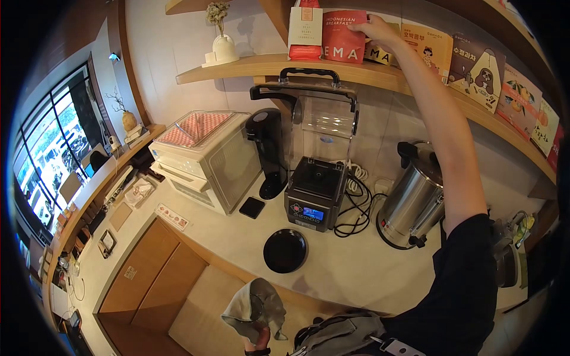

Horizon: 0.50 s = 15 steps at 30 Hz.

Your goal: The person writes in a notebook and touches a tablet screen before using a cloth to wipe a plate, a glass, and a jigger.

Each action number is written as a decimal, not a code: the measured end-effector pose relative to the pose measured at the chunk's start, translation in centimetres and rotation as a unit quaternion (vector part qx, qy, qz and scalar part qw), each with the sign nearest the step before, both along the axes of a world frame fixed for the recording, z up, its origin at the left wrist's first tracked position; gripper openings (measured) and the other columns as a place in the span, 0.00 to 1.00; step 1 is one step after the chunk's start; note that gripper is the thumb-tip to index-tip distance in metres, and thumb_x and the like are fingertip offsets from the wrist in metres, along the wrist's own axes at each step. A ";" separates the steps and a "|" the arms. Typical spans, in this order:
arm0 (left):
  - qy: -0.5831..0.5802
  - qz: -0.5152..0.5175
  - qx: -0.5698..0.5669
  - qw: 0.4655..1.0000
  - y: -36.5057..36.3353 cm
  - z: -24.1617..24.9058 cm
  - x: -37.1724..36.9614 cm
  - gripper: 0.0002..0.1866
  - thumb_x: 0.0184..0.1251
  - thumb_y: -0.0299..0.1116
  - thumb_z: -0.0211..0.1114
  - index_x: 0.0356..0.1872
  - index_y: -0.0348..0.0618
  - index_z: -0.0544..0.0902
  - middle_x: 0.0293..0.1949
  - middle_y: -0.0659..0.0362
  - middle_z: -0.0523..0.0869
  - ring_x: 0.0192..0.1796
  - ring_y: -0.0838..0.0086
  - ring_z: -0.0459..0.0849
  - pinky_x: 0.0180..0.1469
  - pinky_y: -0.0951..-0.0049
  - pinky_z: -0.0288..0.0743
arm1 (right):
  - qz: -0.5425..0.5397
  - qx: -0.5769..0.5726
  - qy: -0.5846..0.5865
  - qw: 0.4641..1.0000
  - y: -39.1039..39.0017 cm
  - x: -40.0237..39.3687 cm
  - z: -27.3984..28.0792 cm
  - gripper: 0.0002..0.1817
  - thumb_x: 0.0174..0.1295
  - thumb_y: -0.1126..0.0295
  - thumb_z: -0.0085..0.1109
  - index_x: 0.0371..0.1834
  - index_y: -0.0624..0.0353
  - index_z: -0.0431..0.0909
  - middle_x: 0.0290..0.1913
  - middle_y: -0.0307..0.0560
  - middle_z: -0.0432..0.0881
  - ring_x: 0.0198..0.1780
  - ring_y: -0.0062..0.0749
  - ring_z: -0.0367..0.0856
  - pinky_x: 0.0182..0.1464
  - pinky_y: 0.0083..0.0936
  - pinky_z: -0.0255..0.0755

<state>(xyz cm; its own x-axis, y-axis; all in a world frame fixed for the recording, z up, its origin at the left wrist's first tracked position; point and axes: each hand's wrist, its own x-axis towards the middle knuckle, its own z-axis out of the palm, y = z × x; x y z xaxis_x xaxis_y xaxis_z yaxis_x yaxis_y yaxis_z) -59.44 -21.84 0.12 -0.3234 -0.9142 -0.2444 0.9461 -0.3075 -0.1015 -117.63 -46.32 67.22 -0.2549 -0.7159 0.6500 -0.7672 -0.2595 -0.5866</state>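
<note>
My right hand [380,32] reaches up to the wooden shelf, its fingers closed on the upper right edge of a red packet [343,44] printed "Indonesian Breakfast". Behind that hand, a dark and yellow packet [380,54] is partly covered. A white and red packet [305,32] stands just left of the red one. Low in the view, my left hand [260,337] grips a grey cloth [252,302], which hides most of its fingers. Below the shelf, a black round plate [285,251] lies on the counter.
On the counter [350,267] stand a white oven [208,160], a black blender base [314,193] with a clear cover, and a steel urn [412,199]. Black cables [356,207] lie between blender and urn. More packets [478,71] line the shelf [249,70], near a small vase [221,47].
</note>
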 end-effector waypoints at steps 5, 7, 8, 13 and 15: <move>-0.211 0.001 0.032 0.977 -1.1 -4.3 0.9 0.17 0.77 0.41 0.58 0.59 0.45 0.80 0.54 0.58 0.88 0.54 0.65 0.86 0.58 0.65 0.80 | -0.119 -0.074 0.054 0.989 1.4 -2.2 1.8 0.26 0.70 0.57 0.61 0.67 0.58 0.75 0.57 0.56 0.84 0.61 0.47 0.83 0.60 0.47 0.79; -0.270 -0.003 0.000 0.963 -1.4 -3.4 0.7 0.17 0.77 0.41 0.58 0.59 0.45 0.80 0.55 0.58 0.88 0.54 0.65 0.86 0.59 0.65 0.80 | -0.185 -0.113 0.093 0.972 1.4 -5.3 3.5 0.24 0.70 0.59 0.59 0.66 0.57 0.76 0.55 0.58 0.85 0.58 0.48 0.84 0.60 0.44 0.80; -0.293 -0.004 -0.012 0.956 -1.6 -3.2 0.8 0.17 0.77 0.41 0.58 0.59 0.45 0.80 0.55 0.58 0.88 0.54 0.65 0.86 0.59 0.65 0.80 | -0.217 -0.133 0.109 0.961 1.5 -5.9 3.8 0.24 0.70 0.60 0.58 0.66 0.57 0.76 0.54 0.59 0.86 0.57 0.49 0.85 0.59 0.43 0.80; -0.371 0.001 -0.043 0.928 -2.1 -2.1 0.8 0.17 0.77 0.41 0.57 0.58 0.45 0.80 0.55 0.58 0.88 0.54 0.64 0.86 0.59 0.65 0.80 | -0.453 0.010 0.340 0.824 2.1 -6.2 4.9 0.20 0.68 0.68 0.56 0.63 0.56 0.78 0.58 0.60 0.83 0.60 0.55 0.83 0.60 0.46 0.79; -0.397 0.004 -0.051 0.916 -2.1 -1.9 0.8 0.17 0.77 0.41 0.57 0.58 0.45 0.80 0.55 0.58 0.88 0.54 0.64 0.86 0.60 0.64 0.79 | -0.467 0.056 0.366 0.803 1.9 -6.2 4.4 0.19 0.68 0.70 0.56 0.61 0.56 0.78 0.59 0.60 0.83 0.60 0.56 0.82 0.61 0.46 0.79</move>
